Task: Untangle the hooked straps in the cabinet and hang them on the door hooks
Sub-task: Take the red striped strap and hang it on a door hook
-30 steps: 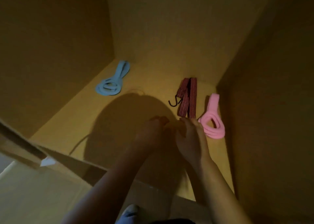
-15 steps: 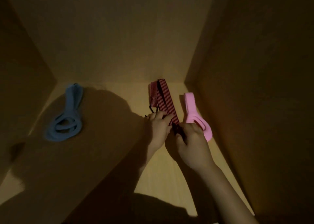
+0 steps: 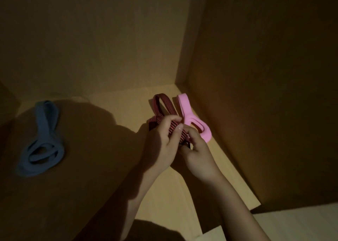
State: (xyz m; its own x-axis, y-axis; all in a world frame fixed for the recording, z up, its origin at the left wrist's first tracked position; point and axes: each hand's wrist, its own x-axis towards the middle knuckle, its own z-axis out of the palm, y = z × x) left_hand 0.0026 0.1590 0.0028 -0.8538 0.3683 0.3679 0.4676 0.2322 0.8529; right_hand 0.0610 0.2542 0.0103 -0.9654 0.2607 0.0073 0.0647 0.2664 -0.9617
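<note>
Red striped strap (image 3: 169, 106) is gripped by left hand (image 3: 161, 143) and right hand (image 3: 199, 158); blue strap (image 3: 45, 120) at nine o'clock apparently awaits hanging.

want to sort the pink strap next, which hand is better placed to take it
Right, probably. The right hand is beside the pink strap; the left hand is farther left, across the striped strap. Both grip it.

The left hand (image 3: 161, 142) has now wrapped round the striped strap's (image 3: 169, 106) near end, bunching it up; the right hand (image 3: 199, 158) has closed in, pinching just beneath.
</note>
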